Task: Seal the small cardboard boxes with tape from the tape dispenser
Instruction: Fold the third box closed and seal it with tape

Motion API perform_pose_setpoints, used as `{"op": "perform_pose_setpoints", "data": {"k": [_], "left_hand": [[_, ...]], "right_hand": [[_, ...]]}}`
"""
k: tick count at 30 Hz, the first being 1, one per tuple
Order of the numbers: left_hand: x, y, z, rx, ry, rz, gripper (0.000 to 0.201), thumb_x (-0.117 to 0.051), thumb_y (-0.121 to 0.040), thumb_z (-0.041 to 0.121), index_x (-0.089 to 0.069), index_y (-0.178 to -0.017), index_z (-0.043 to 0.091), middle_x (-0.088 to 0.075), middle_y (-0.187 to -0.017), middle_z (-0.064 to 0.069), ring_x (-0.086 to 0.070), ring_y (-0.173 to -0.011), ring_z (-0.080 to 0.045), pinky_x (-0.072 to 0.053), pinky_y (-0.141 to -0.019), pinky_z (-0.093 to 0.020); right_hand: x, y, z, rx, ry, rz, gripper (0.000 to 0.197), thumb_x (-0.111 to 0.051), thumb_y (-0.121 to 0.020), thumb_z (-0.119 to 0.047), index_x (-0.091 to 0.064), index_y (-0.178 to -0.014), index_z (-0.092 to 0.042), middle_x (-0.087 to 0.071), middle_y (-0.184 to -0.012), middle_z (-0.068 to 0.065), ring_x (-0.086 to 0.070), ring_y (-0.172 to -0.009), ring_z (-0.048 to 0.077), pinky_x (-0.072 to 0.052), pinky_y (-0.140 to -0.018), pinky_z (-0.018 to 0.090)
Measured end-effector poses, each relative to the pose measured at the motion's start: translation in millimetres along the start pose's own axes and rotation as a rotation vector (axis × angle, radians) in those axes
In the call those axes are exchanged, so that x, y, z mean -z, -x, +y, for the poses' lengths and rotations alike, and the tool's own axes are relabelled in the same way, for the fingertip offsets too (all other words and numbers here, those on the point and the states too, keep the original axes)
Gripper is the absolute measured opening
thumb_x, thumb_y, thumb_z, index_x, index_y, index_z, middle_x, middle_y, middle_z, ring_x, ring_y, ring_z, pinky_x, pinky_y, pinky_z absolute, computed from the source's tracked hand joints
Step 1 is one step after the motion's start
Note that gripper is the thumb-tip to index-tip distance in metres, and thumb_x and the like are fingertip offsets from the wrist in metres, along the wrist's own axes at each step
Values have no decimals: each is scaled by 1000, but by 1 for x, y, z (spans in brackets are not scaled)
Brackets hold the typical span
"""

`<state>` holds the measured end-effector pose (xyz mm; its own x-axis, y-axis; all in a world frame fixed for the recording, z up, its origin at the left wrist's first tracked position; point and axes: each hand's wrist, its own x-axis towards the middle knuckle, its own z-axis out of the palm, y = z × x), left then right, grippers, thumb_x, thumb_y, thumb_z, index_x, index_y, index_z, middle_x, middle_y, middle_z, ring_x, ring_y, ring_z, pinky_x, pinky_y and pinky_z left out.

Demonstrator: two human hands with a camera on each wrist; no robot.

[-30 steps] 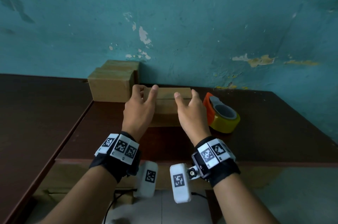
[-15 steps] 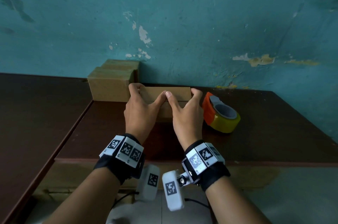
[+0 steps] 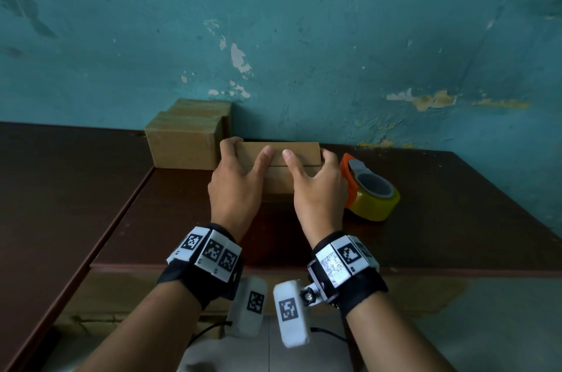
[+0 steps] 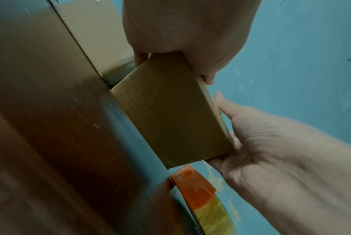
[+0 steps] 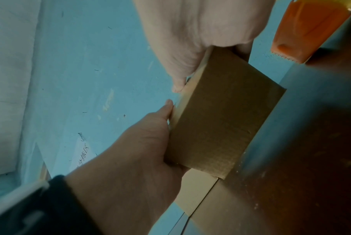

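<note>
A small brown cardboard box stands on the dark table near the wall, with the seam between its top flaps running across it. My left hand grips its left end, fingers curled round the side and thumb laid on the top. At the other end my right hand grips the same way. The wrist views show the box held between both palms. The orange tape dispenser with its yellowish roll lies on the table just right of my right hand, untouched.
Two more cardboard boxes stand against the teal wall, touching the held box's left side. The table's front edge runs below my wrists. A second table top adjoins on the left.
Both hands closed in on the box ends. The thumbs swung inward over the top, met at the middle, and now lie slightly apart on the flaps. The box stayed in place.
</note>
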<state>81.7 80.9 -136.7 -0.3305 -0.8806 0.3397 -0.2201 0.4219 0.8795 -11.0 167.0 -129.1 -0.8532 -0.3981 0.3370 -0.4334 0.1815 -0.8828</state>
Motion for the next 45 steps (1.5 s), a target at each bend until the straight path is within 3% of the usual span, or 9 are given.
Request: {"op": "perform_pose_setpoints", "data": {"k": [4, 10, 15, 18, 27, 34, 39, 42, 45], "left_hand": [[1, -1, -1, 33, 34, -7, 55, -53, -99, 64, -45, -142, 31, -64, -128, 1, -60, -118, -25, -42, -92, -36], [1, -2, 0, 41, 88, -8, 47, -47, -106, 55, -46, -147, 32, -62, -131, 4, -55, -123, -21, -34, -93, -30], [2, -3, -3, 31, 144, 2, 42, -40, -109, 50, -48, -149, 37, -59, -141, 3, -52, -130, -23, -41, -109, -41], [0, -6, -9, 25, 202, 9, 42, -41, -109, 50, -50, -148, 39, -59, -140, 7, -51, -133, -20, -40, -116, -50], [-3, -13, -18, 48, 429, 7, 49, -44, -103, 52, -53, -149, 38, -52, -154, 14, -41, -146, -8, -31, -125, -42], [-1, -15, -17, 52, 477, -2, 43, -43, -110, 40, -52, -151, 31, -50, -154, 16, -39, -146, -4, -28, -127, -39], [-1, -13, -11, 40, 428, -59, 61, -57, -103, 50, -39, -159, 35, -57, -132, 29, -52, -123, 16, -39, -120, -33], [-2, -12, -12, 11, 420, -93, 92, -73, -86, 63, -28, -162, 38, -61, -136, 18, -60, -123, 4, -49, -112, -34], [-3, -14, -16, -21, 374, -110, 104, -80, -80, 61, -23, -164, 35, -56, -135, 25, -57, -127, 4, -48, -113, -33]], "right_hand": [[5, 1, -3, 23, -1, -11, 72, -68, -97, -58, -54, -151, -14, -69, -139, 6, -64, -128, 22, -41, -88, 19], [5, -1, 0, 55, -27, -7, 72, -66, -99, -56, -53, -154, -12, -61, -151, 7, -54, -141, 21, -34, -98, 18], [6, -6, 4, 49, -68, -3, 71, -64, -101, -56, -52, -154, -11, -55, -157, 8, -48, -148, 21, -36, -110, 24], [8, -10, 6, 65, -62, -9, 68, -61, -103, -54, -52, -155, -12, -55, -157, 7, -48, -148, 20, -34, -105, 19], [12, -21, 10, 36, -189, -10, 53, -57, -108, -45, -58, -150, -13, -61, -152, 0, -54, -142, 14, -43, -115, 26], [16, -25, 8, 24, -242, -27, 46, -49, -112, -38, -58, -150, -12, -61, -151, -1, -53, -142, 11, -41, -111, 20], [15, -26, 10, 78, -133, -135, 71, -56, -104, -57, -48, -158, -12, -53, -158, 2, -47, -148, 15, -37, -116, 24], [10, -27, 18, 139, -60, -152, 95, -64, -85, -79, -50, -156, -17, -65, -146, -1, -59, -136, 12, -50, -113, 34], [7, -29, 25, 152, -24, -163, 105, -70, -76, -81, -47, -157, -18, -69, -139, -3, -64, -129, 9, -57, -105, 35]]}}
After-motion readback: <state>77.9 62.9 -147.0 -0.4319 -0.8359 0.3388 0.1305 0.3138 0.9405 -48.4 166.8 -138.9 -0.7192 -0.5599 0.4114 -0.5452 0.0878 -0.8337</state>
